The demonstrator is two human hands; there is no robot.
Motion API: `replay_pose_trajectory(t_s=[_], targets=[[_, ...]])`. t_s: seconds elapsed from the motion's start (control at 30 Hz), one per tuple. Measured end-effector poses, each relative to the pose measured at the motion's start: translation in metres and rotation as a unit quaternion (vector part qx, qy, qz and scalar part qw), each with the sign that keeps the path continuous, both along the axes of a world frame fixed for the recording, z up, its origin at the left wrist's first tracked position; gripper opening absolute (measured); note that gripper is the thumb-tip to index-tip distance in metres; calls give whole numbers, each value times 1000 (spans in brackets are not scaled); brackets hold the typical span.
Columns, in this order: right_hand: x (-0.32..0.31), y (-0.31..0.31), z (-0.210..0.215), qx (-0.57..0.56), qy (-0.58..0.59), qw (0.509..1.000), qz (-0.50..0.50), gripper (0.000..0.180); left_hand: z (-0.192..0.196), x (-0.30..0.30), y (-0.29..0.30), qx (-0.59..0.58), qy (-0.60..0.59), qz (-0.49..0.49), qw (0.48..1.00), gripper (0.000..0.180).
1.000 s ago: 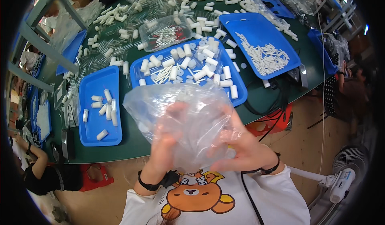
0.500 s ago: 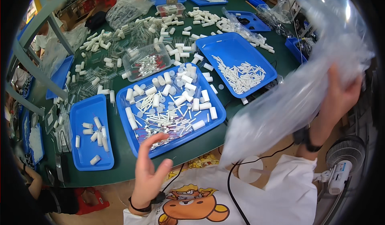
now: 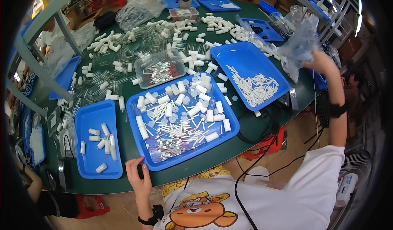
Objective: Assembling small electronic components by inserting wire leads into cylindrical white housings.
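Note:
My left hand point(image 3: 139, 178) is at the table's front edge, by the near left corner of the large blue tray point(image 3: 189, 163). Its fingers are slightly bent, thumb apart, holding nothing. In that tray lie white cylinders point(image 3: 211, 137), small translucent discs, thin white sticks point(image 3: 196, 127) and reddish wired pieces point(image 3: 174, 147). At the far right my right arm is stretched out, and my right hand point(image 3: 322, 64) has its fingers at a crumpled clear plastic bag point(image 3: 301, 45). The fingers look closed on its edge, though the bag partly hides the grip.
A blue tray point(image 3: 229, 52) of short white tubes stands right, a smaller blue tray point(image 3: 86, 164) with several capped tubes left. Behind are a clear box point(image 3: 143, 76) of wired pieces and scattered cylinders and clear tubes. Grey frame bars point(image 3: 35, 70) rise at left; cables point(image 3: 262, 131) hang in front.
My right hand has carried the plastic bag from above my lap away to the table's far right. My left hand has drawn back from above the large tray to its near left corner.

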State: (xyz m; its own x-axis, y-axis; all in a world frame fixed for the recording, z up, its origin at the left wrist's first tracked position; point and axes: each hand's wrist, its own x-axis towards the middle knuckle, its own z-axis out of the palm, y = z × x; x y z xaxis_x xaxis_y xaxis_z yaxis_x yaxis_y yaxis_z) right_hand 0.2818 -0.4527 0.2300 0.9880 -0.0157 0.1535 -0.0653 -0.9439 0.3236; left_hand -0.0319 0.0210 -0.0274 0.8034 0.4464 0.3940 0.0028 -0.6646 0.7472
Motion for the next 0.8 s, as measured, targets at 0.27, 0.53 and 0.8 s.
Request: replay_pose_trajectory(t_s=[0.27,0.53,0.8], targets=[[-65,177,-174,-35,91,884,457,13,-4,2,3,-49,29,6,998,16],[-28,187,-231,-129,84,939,309,10,-7,0,2,-37,37,35,998,16],[-29,179,-213,-32,71,939,335,26,-14,0,6,-24,42,35,998,17]])
